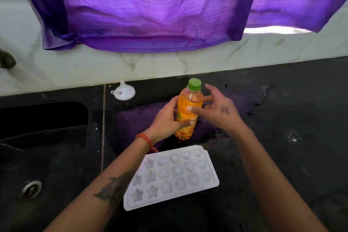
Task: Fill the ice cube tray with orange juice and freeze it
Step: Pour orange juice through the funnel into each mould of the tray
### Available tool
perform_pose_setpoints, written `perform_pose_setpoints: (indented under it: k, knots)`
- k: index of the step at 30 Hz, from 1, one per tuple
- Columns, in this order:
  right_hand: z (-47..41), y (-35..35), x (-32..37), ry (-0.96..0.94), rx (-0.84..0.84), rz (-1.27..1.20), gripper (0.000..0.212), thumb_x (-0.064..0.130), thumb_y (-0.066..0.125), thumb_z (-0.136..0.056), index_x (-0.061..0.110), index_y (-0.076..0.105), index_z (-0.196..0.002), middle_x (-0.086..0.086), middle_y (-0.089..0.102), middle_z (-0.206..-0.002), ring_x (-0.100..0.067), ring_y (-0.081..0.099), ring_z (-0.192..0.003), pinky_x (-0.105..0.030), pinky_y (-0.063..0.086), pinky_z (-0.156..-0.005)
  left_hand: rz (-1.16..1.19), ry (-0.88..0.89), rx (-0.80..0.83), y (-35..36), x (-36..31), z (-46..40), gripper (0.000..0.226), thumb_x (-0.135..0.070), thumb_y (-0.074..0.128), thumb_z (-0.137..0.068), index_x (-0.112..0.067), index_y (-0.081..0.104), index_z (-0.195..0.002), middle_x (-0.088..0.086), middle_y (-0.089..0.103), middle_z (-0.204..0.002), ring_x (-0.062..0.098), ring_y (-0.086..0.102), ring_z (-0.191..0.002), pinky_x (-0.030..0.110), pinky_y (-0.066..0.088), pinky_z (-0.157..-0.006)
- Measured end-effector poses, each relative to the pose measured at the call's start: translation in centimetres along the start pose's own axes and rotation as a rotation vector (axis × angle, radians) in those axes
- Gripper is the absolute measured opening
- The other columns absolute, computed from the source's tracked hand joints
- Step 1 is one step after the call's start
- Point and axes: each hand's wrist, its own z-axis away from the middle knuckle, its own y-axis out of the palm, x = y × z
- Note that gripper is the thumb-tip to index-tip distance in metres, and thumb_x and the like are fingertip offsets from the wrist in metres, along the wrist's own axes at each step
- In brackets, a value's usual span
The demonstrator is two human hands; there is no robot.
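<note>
Fingers point(190, 123) of left hand point(165, 118): curled round juice bottle point(189, 111), standing capped on counter point(282, 118). Right hand point(218, 107): fingers spread, beside the bottle, gripping nothing. Green cap point(194, 84): on. Funnel point(123, 92): left, unused. Ice cube tray point(171, 177): empty, nearer. Risk: poured freehand, juice likely overshoots small cavities; tray may slide.
</note>
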Motion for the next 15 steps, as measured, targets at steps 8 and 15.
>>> perform_pose_setpoints:
  k: [8,15]
  knots:
    - [-2.7,-2.0,7.8,-0.190,-0.139,0.654,0.052,0.059,0.056,-0.082,0.009,0.064,-0.093,-0.004,0.059,-0.077,-0.013,0.049,-0.068,-0.022,0.032,-0.056,-0.169,0.018,-0.245,2.1,-2.0,-0.9,0.081,-0.058,0.074,-0.062,-0.034,0.033,-0.128,-0.006,0.058,-0.121,0.013,0.057,-0.104,0.025,0.044,-0.075]
    - [-2.3,-1.1,6.8,-0.428,-0.112,0.809,0.036,0.033,0.048,-0.094,0.005,0.063,-0.109,-0.011,0.061,-0.094,-0.018,0.052,-0.083,-0.024,0.035,-0.069,-0.187,0.044,-0.251,1.7,-1.6,-0.8,0.075,-0.061,0.070,-0.065,-0.040,0.030,-0.125,-0.012,0.056,-0.114,0.007,0.053,-0.095,0.017,0.042,-0.067]
